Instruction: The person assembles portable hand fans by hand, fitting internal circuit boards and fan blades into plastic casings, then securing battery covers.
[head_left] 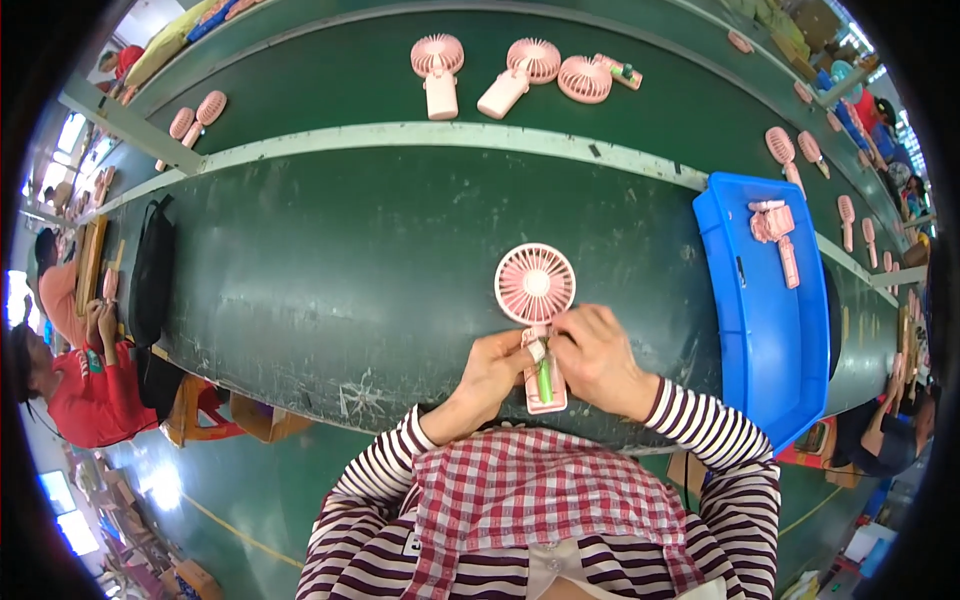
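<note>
A pink handheld fan (536,284) lies at the near side of the green table, its round grille pointing away from me. Its handle is uncovered, showing a green battery (545,382) inside the pink shell. My left hand (490,368) is closed on the handle's left side, with a small whitish piece by the thumb. From the right, my right hand (598,360) has its fingers pinched together at the top of the handle, just under the grille. What those fingertips pinch, if anything, is too small to make out.
A blue tray (735,330) with pink plastic parts (772,222) stands at the right. Beyond a pale rail (430,134), several pink fans (437,75) lie on a green belt. A black bag (152,275) sits at the left, near a co-worker in red (95,390).
</note>
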